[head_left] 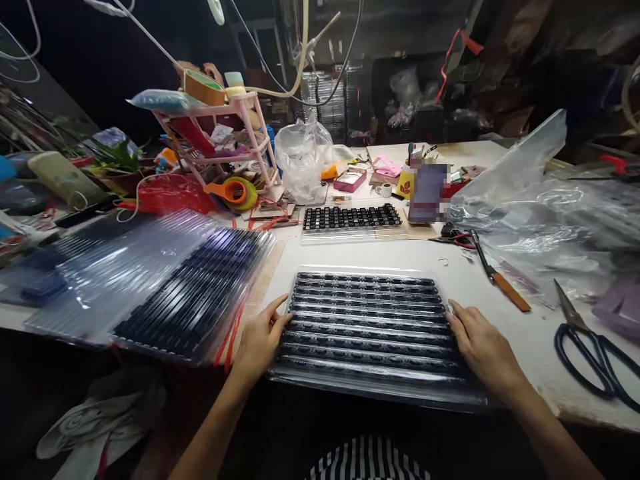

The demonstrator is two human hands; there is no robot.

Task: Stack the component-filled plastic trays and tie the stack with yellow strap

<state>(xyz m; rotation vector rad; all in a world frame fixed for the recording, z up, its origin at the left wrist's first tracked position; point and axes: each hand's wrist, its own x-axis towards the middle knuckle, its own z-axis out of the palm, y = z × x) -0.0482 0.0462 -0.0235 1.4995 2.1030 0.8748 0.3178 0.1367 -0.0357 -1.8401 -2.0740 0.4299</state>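
Note:
A clear plastic tray (373, 333) with rows of black parts lies flat at the table's front edge, its near side reaching over the edge. My left hand (263, 337) grips its left rim between thumb and fingers. On the opposite rim, my right hand (477, 340) pinches the right side the same way. Behind it sits a smaller group of black parts (350, 217) on another clear tray (345, 237). To the left, more clear trays with black strips (195, 287) are stacked beside my left hand.
Large scissors (590, 347) and a wooden-handled hammer (500, 280) lie on the right, near crumpled clear plastic (565, 220). A pink shelf rack (220, 140) holds tape and bags at the back left. A yellow cup (405, 181) stands at the back; cables hang overhead.

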